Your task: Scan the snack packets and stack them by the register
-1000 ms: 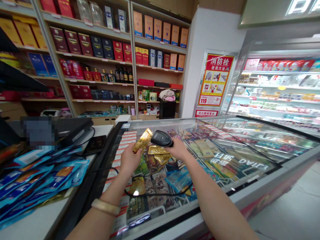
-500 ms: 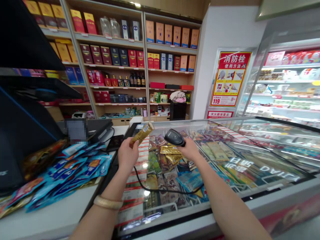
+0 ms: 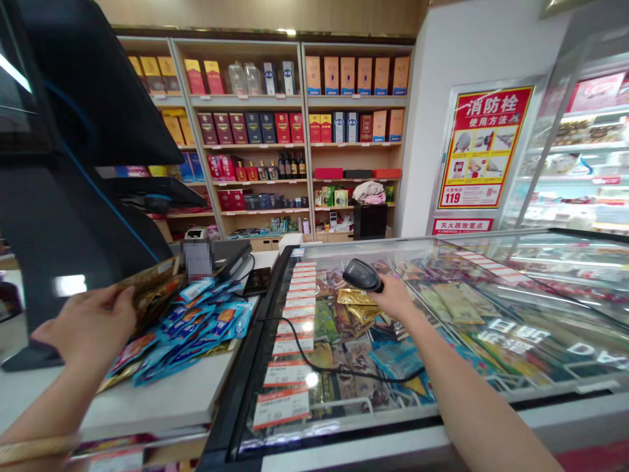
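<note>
Clock: hours are read about the centre of the view, twelve at its top.
Left hand (image 3: 93, 321): one, between eight and nine o'clock; its fingers (image 3: 126, 305) look closed on the near end of a gold packet (image 3: 152, 278), though blur veils the exact pinch.
Held packet: one, toward nine o'clock, over the desk (image 3: 189, 401); the end grip probably leaves its printed face uncovered.
Right hand (image 3: 397, 300): one, at four o'clock, fingers wrapped about the handle of a black scanner (image 3: 362, 275).
Scanner: one, its head toward ten o'clock, above the freezer (image 3: 363, 460); a one-handed grip presumably frees the other hand for packets.
Cable (image 3: 339, 371): one, slack across the glass, likely to give the scanner reach.
Blue packets (image 3: 196, 331): at eight o'clock, heaped on the desk, probably within easy reach; overlap prevents a count.
Loose gold packets (image 3: 358, 297): at least two, just below the scanner; whether on or under the glass cannot be told.
Monitor (image 3: 113, 85): at ten o'clock, beside the heap.
Orange boxes (image 3: 363, 76): six, between twelve and one o'clock, spaced in a row, seemingly for display.
Poster (image 3: 486, 147): one at two o'clock, with six pictured panels.
</note>
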The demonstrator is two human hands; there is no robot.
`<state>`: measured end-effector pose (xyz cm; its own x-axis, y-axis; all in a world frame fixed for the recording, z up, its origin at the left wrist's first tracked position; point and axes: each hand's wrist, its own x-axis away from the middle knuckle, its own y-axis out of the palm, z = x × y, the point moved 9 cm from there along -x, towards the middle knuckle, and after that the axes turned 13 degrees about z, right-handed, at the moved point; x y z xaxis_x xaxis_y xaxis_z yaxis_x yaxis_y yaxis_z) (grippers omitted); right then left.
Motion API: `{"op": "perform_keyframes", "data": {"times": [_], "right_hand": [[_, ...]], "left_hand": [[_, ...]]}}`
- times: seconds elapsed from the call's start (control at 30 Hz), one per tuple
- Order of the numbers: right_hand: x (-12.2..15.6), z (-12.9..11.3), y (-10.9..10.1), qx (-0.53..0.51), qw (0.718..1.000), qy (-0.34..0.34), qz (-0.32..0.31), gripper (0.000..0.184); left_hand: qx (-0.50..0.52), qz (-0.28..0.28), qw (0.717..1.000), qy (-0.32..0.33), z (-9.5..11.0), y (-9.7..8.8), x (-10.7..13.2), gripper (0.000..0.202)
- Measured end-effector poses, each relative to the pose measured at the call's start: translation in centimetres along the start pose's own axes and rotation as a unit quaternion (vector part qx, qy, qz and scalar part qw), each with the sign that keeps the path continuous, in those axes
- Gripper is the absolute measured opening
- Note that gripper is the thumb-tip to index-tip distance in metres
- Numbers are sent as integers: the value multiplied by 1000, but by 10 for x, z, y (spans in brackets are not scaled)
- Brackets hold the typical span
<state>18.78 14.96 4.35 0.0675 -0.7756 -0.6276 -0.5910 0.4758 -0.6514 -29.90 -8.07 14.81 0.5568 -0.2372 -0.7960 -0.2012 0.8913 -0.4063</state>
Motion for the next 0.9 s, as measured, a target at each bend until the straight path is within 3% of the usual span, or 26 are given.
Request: {"op": "perform_keyframes", "data": {"times": [0.13, 0.27, 0.4, 0.5, 0.63, 0.73, 0.9], "right_hand": [[-1, 1, 2, 0, 1000, 0, -2, 28], [-3, 3, 3, -1, 1000, 1, -3, 28], [-3, 5, -3, -13, 1000, 14, 16, 28], [-4, 5, -10, -16, 999, 23, 34, 27], [-6, 6, -13, -19, 999, 29, 41, 26], [-7, 6, -12, -16, 999, 25, 42, 26], [-7, 7, -11, -7, 998, 17, 52, 24]], "left_hand": [[-48, -14, 998, -30, -11, 7, 7, 56], [9, 58, 998, -6, 5, -4, 19, 62], [62, 125, 989, 48, 39, -10, 33, 48], [104, 113, 983, 104, 81, 7, 53, 38], [169, 16, 964, 205, 149, 52, 105, 34], [204, -106, 937, 263, 194, 95, 153, 31], [175, -286, 896, 291, 255, 163, 210, 33]]}}
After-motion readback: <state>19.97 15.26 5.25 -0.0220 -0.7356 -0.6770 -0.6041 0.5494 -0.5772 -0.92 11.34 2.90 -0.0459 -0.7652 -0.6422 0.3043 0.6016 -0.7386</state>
